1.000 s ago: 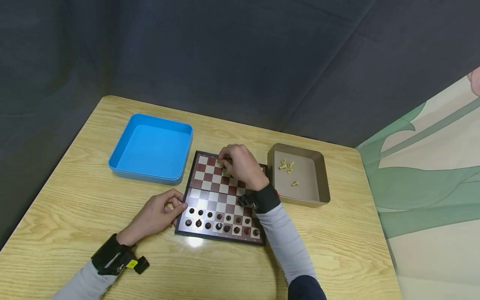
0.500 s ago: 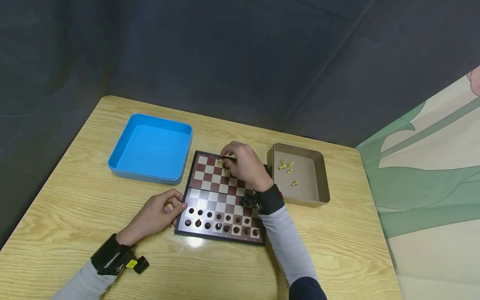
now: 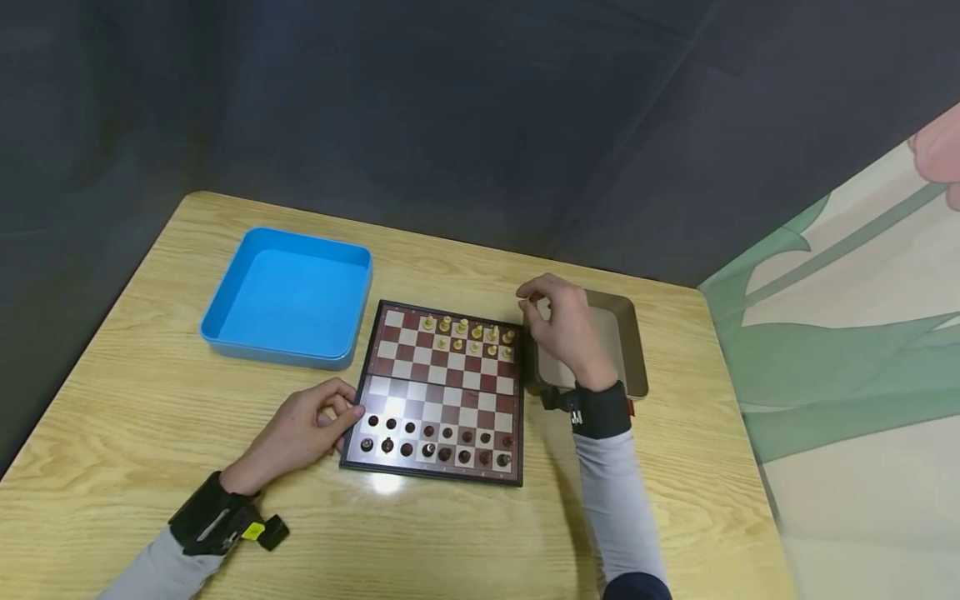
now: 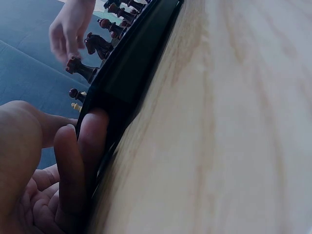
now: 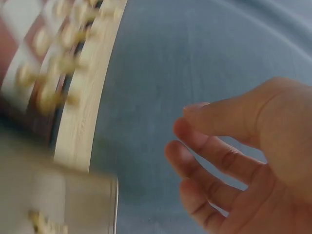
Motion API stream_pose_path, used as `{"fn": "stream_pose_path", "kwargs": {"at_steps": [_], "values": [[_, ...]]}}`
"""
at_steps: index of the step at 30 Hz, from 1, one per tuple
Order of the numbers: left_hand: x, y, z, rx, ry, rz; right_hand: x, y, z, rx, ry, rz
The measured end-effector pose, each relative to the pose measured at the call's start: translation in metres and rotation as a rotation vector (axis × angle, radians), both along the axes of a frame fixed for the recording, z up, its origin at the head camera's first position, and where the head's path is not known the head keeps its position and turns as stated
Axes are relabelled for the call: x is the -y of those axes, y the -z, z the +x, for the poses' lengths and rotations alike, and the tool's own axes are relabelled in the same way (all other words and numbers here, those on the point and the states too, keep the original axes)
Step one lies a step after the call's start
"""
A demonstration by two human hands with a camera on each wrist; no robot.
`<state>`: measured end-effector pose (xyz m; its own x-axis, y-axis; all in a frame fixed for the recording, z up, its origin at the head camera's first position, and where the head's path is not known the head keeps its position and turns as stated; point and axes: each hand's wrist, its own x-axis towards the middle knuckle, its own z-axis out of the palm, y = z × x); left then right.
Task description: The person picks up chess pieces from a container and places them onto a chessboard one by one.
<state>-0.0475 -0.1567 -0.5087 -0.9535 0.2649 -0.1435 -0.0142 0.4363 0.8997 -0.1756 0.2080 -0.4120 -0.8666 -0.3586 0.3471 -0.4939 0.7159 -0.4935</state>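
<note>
A magnetic chessboard (image 3: 402, 369) lies on the table. Light chess pieces (image 3: 461, 327) stand on its far two rows, while dark chess pieces (image 3: 428, 450) fill the near two. My left hand (image 3: 300, 427) holds the board's left edge, thumb at the top and fingertips against the side, as the left wrist view shows. My right hand (image 3: 562, 325) is over the left side of the beige box (image 3: 636, 354). Its fingers are loosely bent with nothing between them in the right wrist view. Light pieces (image 5: 46, 225) lie in the box, hidden by the hand in the head view.
A blue tray (image 3: 288, 302) stands left of the board, toward the back of the wooden table (image 3: 420, 542). A dark curtain (image 3: 450, 125) hangs behind the table, and a patterned cloth (image 3: 847, 375) is on the right.
My right hand has left the board's far rows and moved right to the beige box, uncovering the light pieces. My left hand stays on the board's edge. The head view has shifted slightly.
</note>
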Motion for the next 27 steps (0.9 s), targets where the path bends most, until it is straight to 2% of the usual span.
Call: {"fn": "stream_pose_path", "kwargs": {"at_steps": [4, 8, 13, 20, 23, 27], "values": [[0.002, 0.000, 0.000, 0.004, -0.006, 0.002, -0.022, 0.001, 0.004, 0.011, 0.044, 0.034], [0.002, 0.000, 0.001, 0.004, -0.005, 0.001, -0.039, 0.010, 0.008, 0.046, 0.067, 0.086], [0.000, 0.001, 0.001, 0.011, -0.003, 0.012, -0.059, 0.022, 0.012, 0.136, 0.076, 0.155], [0.000, 0.001, 0.001, -0.001, -0.002, 0.005, -0.076, 0.029, 0.016, 0.328, 0.130, 0.303], [0.001, 0.001, 0.001, 0.001, -0.003, 0.005, -0.079, 0.031, 0.016, 0.369, 0.157, 0.356], [0.000, 0.002, 0.001, 0.007, 0.001, 0.010, -0.083, 0.034, 0.016, 0.401, 0.170, 0.374]]}}
